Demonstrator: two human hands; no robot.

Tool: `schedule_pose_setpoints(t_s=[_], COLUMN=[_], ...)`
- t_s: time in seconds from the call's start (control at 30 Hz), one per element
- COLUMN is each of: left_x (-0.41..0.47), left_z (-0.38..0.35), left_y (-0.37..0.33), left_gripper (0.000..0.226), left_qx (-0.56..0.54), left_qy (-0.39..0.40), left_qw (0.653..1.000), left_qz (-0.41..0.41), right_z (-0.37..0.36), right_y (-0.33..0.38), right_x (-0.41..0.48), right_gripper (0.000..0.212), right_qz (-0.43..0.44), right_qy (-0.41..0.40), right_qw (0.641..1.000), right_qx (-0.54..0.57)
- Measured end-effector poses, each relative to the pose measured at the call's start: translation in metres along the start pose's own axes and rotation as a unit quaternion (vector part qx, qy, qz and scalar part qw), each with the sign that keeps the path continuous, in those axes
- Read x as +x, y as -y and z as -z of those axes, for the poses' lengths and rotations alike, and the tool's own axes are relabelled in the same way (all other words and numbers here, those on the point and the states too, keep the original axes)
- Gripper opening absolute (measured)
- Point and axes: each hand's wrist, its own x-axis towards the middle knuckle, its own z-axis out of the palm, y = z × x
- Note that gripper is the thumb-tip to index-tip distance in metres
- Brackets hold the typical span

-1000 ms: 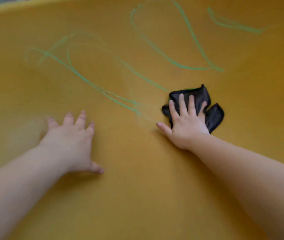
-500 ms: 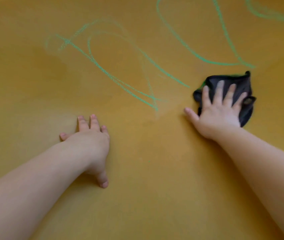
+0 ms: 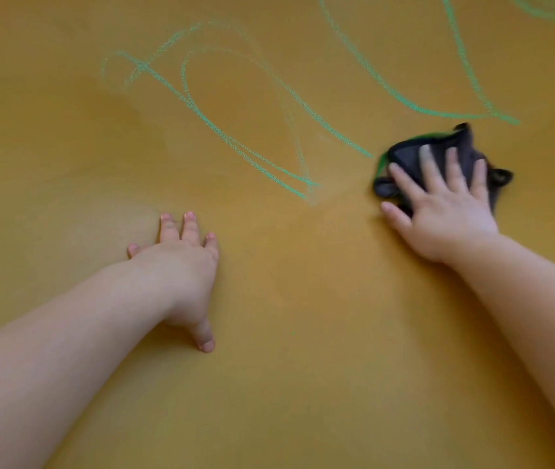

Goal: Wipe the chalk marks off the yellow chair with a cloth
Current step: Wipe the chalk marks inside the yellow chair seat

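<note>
Yellow chair (image 3: 303, 384): filling the whole view, running past every edge, so not showing any outline.

Chalk marks (image 3: 221, 133): running green across the upper part in three groups. Looping as one scribble at left, showing whole but pale and grainy in places. Curving as one large loop at centre-right, getting cut off by the top edge. Peeking in as one stroke at the top right corner, mostly cropped. Crossing too much for counting single strokes.

One dark cloth (image 3: 408, 154): lying bunched on the chair at right, touching the near end of a green line, blurring, largely hiding under fingers.

Right grip (image 3: 448, 214): released, pressing flat on the cloth, spreading five fingers.

Left grip (image 3: 181, 269): released, resting flat on bare yellow, well apart from the cloth, grasping nothing.
</note>
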Motion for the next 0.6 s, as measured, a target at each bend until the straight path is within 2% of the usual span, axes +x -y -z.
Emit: schedule_pose_setpoints(t_s=[0.07,0.17,0.27,0.37,0.43,0.47,0.5,0.6], left_x=[0.0,-0.001,-0.002,-0.003,-0.006,-0.008,-0.012,-0.028], left_z=[0.001,0.003,0.003,-0.001,-0.005,-0.005,-0.005,0.0], left_y=[-0.001,-0.003,-0.003,0.003,0.015,0.023,0.033,0.062], left_gripper=[0.16,0.16,0.159,0.158,0.156,0.155,0.154,0.148], left_qx=[-0.002,-0.001,0.0,0.004,0.026,0.049,0.075,0.131], left_qy=[0.002,0.003,-0.004,-0.02,-0.032,-0.037,-0.039,-0.043], left_qw=[1.0,1.0,1.0,1.0,0.999,0.997,0.996,0.99], left_qz=[0.0,0.004,0.003,-0.007,-0.028,-0.038,-0.041,-0.01], right_z=[0.0,-0.002,0.006,0.019,0.019,0.016,0.01,0.0], right_y=[-0.001,0.051,0.108,0.139,0.134,0.124,0.111,0.051], right_x=[-0.001,-0.027,-0.08,-0.14,-0.151,-0.14,-0.123,-0.057], right_gripper=[0.089,0.1,0.102,0.093,0.083,0.079,0.077,0.08], right_qz=[-0.031,0.022,0.2,0.384,0.444,0.437,0.402,0.178], right_qy=[0.021,0.07,0.113,0.142,0.132,0.116,0.096,0.035], right_qw=[0.999,0.996,0.97,0.906,0.878,0.884,0.905,0.983], right_qx=[0.004,0.046,0.081,0.111,0.117,0.117,0.104,0.024])
